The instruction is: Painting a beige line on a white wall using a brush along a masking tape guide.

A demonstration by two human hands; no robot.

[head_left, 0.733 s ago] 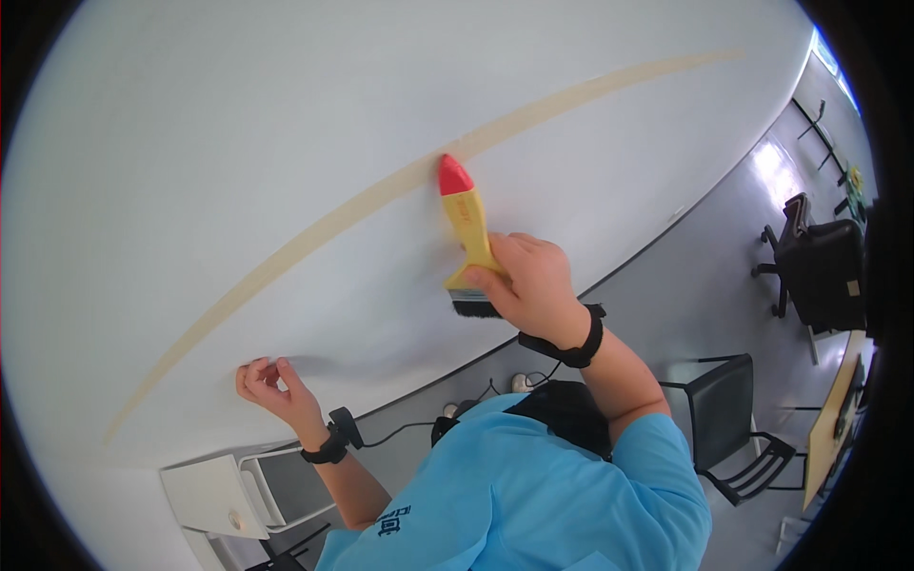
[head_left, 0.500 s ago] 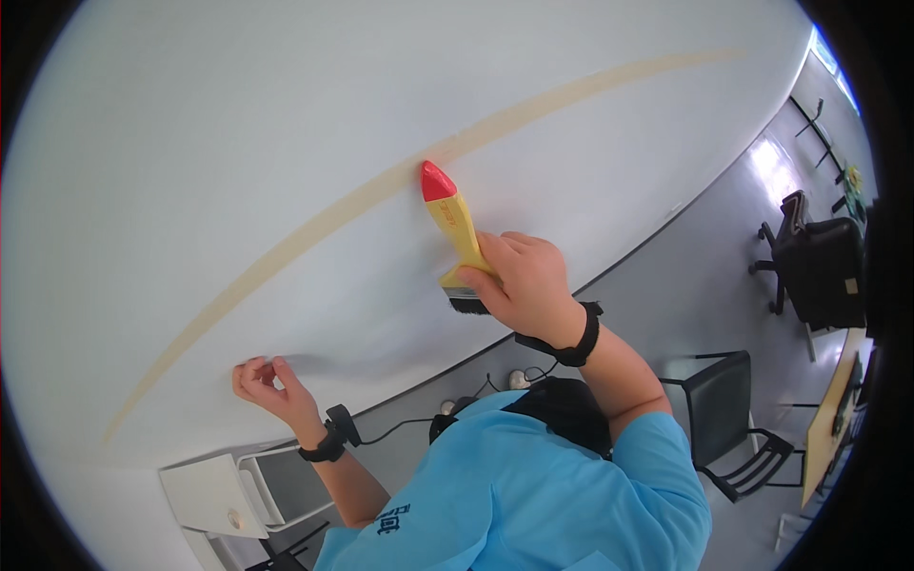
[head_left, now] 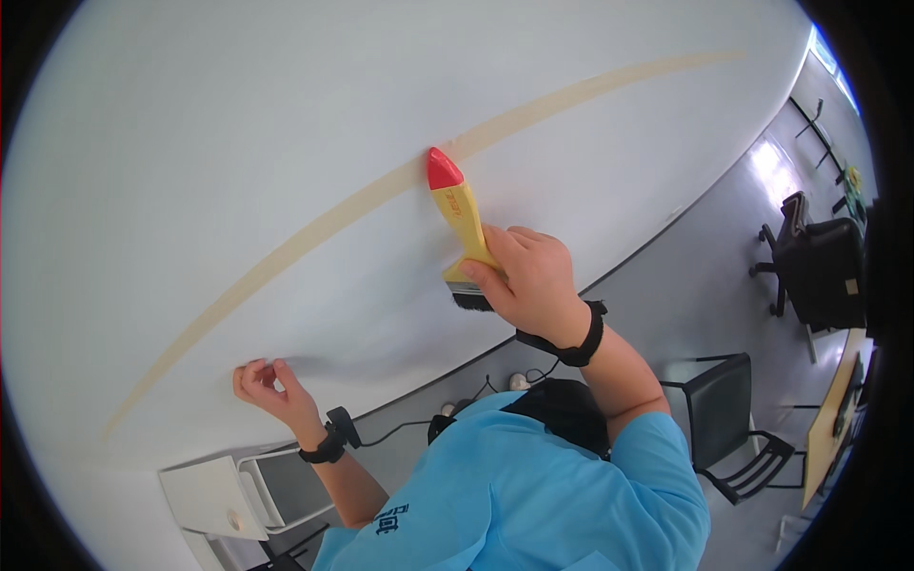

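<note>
A paintbrush [head_left: 464,221] with a yellow handle, red handle tip and dark bristles is gripped by my right hand [head_left: 539,281]. Its bristle end points down toward me, while the red tip overlaps the lower edge of a long beige tape strip [head_left: 314,232] on the white wall [head_left: 238,124]; I cannot tell whether it presses on it. Lower left, my left hand [head_left: 271,388] is beside the wall with its fingers loosely curled and the thumb apart from them. Nothing shows in it. Black bands circle both my wrists.
Behind my right arm stands a black chair [head_left: 721,419]. Farther right are a black office chair [head_left: 821,276] and a wooden-topped table [head_left: 826,433]. A white cabinet [head_left: 205,495] stands at the lower left. A black cable [head_left: 395,430] runs from my left wristband.
My right hand and the paintbrush have shifted slightly right, with the red tip moving a little up along the tape strip. My left hand stays in place.
</note>
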